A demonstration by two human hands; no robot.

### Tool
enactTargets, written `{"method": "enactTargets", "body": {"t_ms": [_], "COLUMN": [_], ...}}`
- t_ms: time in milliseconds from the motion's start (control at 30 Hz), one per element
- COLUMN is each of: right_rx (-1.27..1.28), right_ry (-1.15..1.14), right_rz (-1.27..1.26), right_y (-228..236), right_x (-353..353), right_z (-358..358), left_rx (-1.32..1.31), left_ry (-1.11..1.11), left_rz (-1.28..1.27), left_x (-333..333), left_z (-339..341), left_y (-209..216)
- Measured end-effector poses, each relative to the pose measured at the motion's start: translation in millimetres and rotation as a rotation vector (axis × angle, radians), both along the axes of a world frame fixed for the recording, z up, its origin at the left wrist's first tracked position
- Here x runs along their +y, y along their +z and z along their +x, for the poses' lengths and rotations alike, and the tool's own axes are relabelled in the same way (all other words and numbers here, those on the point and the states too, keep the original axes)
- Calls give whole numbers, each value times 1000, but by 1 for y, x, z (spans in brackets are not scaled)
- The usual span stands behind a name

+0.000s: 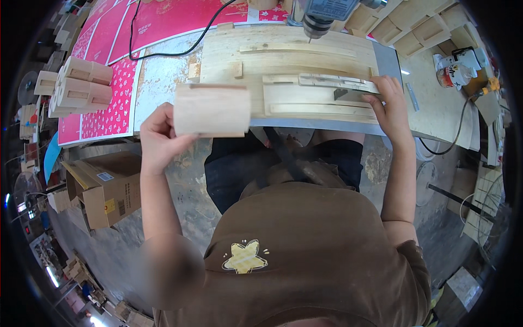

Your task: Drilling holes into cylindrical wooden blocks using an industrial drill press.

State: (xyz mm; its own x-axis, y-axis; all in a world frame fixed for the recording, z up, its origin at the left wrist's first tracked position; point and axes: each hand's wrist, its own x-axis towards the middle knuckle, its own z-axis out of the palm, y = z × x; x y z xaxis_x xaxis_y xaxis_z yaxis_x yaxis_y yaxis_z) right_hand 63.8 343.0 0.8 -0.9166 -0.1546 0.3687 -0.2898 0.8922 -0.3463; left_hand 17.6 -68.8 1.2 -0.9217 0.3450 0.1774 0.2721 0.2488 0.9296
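My left hand [162, 139] is closed on the left end of a pale wooden block [212, 110] with a rounded face, raised over the front edge of the bench. At the front of the wooden board, my right hand [391, 103] pinches the right end of a narrow light strip [332, 80] on a wooden jig [280, 97]. A dark flat piece [348, 95] shows just under that strip, near my right thumb. Behind the jig hangs a drill chuck [317, 26] with a thin bit pointing down.
Several rounded wooden blocks [81, 87] are stacked at the left on pink printed sheeting. More wooden pieces [414, 30] stand at the back right, near a white tub [455, 74]. A black cable [180, 53] crosses the bench. An open carton [106, 188] sits below, left.
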Motion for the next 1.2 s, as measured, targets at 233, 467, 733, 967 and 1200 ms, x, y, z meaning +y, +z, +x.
{"method": "enactTargets", "body": {"t_ms": [233, 467, 733, 967, 1200], "right_rx": [25, 9, 76, 115, 193], "right_ry": [43, 14, 26, -53, -111], "right_rz": [-50, -6, -28, -47, -5], "right_y": [-4, -3, -7, -14, -22], "right_x": [-25, -18, -26, -10, -26], "right_z": [0, 3, -8, -23, -57], "left_rx": [-660, -693, -724, 307, 306], "left_ry": [373, 394, 20, 37, 248], "left_rz": [259, 281, 512, -182, -328], "left_x": [51, 78, 122, 126, 138], "left_z": [1, -7, -8, -7, -35], "left_y": [5, 6, -13, -56, -74]}}
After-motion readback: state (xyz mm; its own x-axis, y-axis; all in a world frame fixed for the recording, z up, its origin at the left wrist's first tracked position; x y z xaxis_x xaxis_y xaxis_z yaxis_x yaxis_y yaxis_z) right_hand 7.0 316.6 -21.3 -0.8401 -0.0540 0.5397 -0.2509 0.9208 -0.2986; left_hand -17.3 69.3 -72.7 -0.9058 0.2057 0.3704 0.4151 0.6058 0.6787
